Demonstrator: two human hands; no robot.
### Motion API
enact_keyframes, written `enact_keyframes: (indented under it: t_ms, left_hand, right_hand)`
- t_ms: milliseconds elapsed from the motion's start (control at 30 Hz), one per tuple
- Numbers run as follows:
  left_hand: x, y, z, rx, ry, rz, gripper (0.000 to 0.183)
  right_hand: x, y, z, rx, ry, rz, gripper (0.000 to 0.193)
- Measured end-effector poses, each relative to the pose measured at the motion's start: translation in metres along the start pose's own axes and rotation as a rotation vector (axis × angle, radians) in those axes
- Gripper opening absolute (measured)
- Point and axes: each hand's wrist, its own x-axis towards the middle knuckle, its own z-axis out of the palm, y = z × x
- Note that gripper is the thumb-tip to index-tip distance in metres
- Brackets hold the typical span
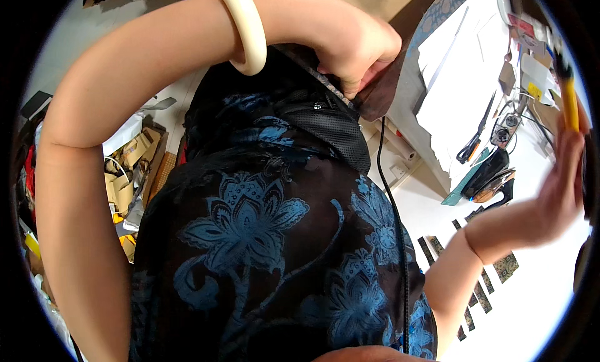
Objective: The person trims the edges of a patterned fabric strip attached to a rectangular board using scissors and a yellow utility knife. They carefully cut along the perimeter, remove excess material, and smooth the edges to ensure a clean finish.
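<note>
My left arm, with a cream bangle (240, 24) at the wrist, bends across the top of the view. My left hand (359, 52) is closed on the edge of a piece of brown fabric (379, 100) at the table's near corner; its fingertips are partly hidden. Just below the hand lies black mesh fabric (328, 121) over my lap. My right hand (565, 181) is raised at the far right, blurred. It grips what looks like a brush (569, 99) with a yellow handle and dark tip, pointing up.
White sheets (459, 62) cover much of the table. Beyond them are scissors (475, 140), a power strip (505, 132) with cables and a teal strip (459, 192). Dark patterned strips (481, 296) lie at the lower right. A box of cardboard pieces (131, 168) stands at left.
</note>
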Motion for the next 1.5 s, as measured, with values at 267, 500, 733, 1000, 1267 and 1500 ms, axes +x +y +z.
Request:
enact_keyframes:
  t_ms: [267, 500, 733, 1000, 1267, 1500]
  left_hand:
    - [0.014, -0.005, 0.007, -0.157, 0.010, -0.118, 0.013]
    - [0.001, 0.001, 0.005, -0.108, 0.022, -0.150, 0.011]
    - [0.003, 0.015, -0.003, -0.065, -0.052, -0.234, 0.008]
    - [0.003, 0.017, -0.001, -0.073, -0.043, -0.265, 0.009]
    - [0.002, 0.020, 0.001, -0.074, 0.044, -0.310, 0.012]
    - [0.003, 0.019, 0.004, -0.102, 0.088, -0.352, 0.012]
  right_hand:
    - [-0.007, -0.010, 0.191, 0.614, 0.371, 0.468, 0.037]
    - [-0.022, -0.027, 0.229, 0.668, 0.486, 0.466, 0.050]
    - [-0.060, -0.016, 0.227, 0.614, 0.707, 0.533, 0.045]
    - [-0.073, -0.001, 0.262, 0.644, 0.782, 0.630, 0.045]
    - [-0.062, -0.011, 0.262, 0.715, 0.866, 0.519, 0.036]
    - [-0.051, -0.030, 0.245, 0.813, 0.585, 0.531, 0.047]
